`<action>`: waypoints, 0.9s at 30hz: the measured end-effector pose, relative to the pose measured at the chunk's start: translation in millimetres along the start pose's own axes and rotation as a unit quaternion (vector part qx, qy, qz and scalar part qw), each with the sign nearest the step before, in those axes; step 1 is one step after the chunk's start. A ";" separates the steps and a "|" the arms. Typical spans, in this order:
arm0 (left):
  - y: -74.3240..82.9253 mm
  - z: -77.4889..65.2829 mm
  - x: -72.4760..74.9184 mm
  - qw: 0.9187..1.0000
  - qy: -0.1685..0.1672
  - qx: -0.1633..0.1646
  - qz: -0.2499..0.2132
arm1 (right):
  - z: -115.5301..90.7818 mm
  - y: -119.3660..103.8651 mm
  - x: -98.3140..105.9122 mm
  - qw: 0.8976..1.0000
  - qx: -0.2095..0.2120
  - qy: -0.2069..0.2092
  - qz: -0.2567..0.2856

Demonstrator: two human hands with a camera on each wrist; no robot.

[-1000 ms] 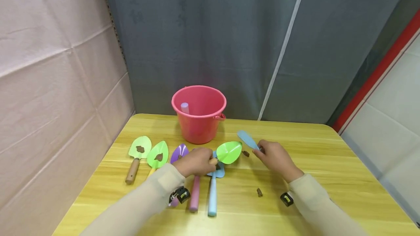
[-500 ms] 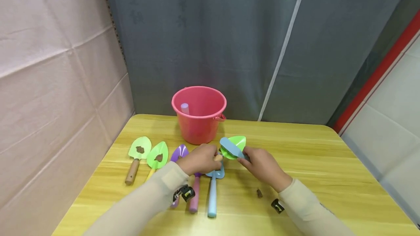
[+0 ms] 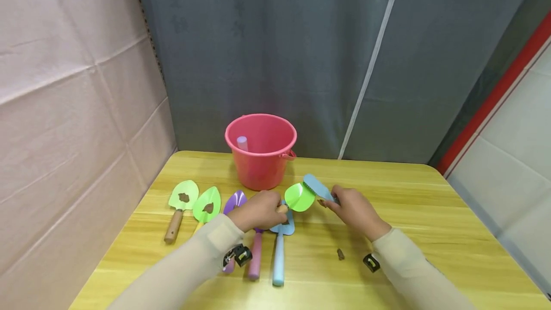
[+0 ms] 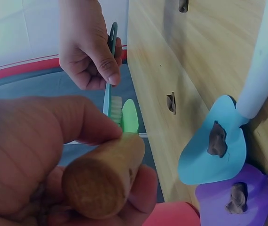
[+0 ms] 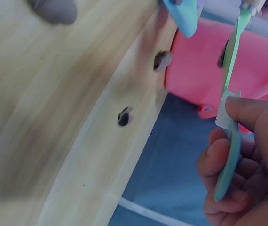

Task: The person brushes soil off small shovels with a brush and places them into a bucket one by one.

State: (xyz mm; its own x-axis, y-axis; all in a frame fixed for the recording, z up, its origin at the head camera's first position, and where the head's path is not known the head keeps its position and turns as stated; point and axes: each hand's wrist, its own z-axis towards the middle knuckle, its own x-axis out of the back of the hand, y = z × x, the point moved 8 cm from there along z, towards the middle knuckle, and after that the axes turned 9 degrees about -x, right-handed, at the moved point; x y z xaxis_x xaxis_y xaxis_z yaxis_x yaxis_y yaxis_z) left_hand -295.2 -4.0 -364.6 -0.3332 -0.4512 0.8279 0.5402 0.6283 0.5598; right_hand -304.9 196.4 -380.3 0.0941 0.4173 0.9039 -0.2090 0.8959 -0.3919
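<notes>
My left hand (image 3: 258,211) grips the wooden handle of a small trowel (image 3: 300,197) with a bright green, leaf-shaped blade, raised over the table. A blue brush (image 3: 318,187) is pinched in my right hand (image 3: 355,212). Its pale bristles (image 4: 116,110) meet the green blade in the left wrist view. Beside that blade in the right wrist view shows a dark lump (image 5: 222,54). Below my left hand lies a light-blue trowel (image 4: 214,160) with a brown lump on it, next to a purple trowel (image 4: 209,202) that also bears one.
A pink bucket (image 3: 260,169) with a lilac handle end (image 3: 242,143) inside stands at the back. On the left lie a pale green trowel (image 3: 174,226) and a green trowel (image 3: 202,202), both with brown lumps. A loose brown piece (image 3: 340,254) lies at front right.
The brush came left over the green trowel's blade, then slid back right to the blade's edge. The trowel shifted right and back left slightly. Both hands have kept their hold.
</notes>
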 end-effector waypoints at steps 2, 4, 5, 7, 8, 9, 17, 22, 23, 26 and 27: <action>-0.7 -0.1 -0.4 1.000 -0.001 -0.003 0.005 | 1.2 6.7 0.3 1.000 -0.009 -0.002 -0.003; -1.5 -1.1 -1.2 1.000 -0.003 -0.004 0.005 | 2.5 13.7 1.2 1.000 -0.018 -0.001 -0.005; -2.1 -1.4 -1.6 1.000 -0.004 -0.004 0.005 | 3.1 16.6 2.0 1.000 -0.020 0.001 -0.007; -3.2 -2.7 -2.0 1.000 -0.005 -0.003 0.004 | 4.4 21.8 3.7 1.000 -0.024 0.005 -0.006; -3.9 -3.0 -2.4 1.000 -0.007 -0.002 0.003 | 4.9 23.4 4.8 1.000 -0.025 0.009 -0.006; -4.4 -3.3 -2.7 1.000 -0.008 -0.002 0.003 | 5.2 23.8 6.0 1.000 -0.024 0.015 -0.007; -7.7 -2.8 -5.2 1.000 -0.014 0.014 -0.012 | -3.8 -12.3 3.3 0.999 0.036 0.032 0.010; -5.4 -1.4 -6.1 1.000 -0.012 0.009 0.003 | -12.4 -39.4 -6.9 0.997 0.080 0.011 0.008; -4.6 -1.3 -6.1 1.000 -0.011 0.007 0.007 | -13.3 -42.1 -8.9 0.997 0.083 0.006 0.006; -3.9 -0.8 -6.7 1.000 -0.014 0.009 0.011 | -14.1 -42.7 -13.3 0.997 0.072 -0.007 0.002; -4.0 -0.7 -6.6 1.000 -0.013 0.011 0.010 | -13.9 -41.2 -14.1 0.998 0.066 -0.010 0.001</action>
State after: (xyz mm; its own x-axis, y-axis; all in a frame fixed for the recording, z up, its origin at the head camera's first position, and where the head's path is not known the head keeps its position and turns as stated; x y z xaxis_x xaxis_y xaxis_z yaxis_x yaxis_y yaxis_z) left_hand -294.6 -4.0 -372.4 -0.3436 -0.4217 0.8391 0.5297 0.6508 0.5439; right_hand -284.1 155.7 -379.2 0.0748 0.4153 0.9066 -0.3356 0.8666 -0.3693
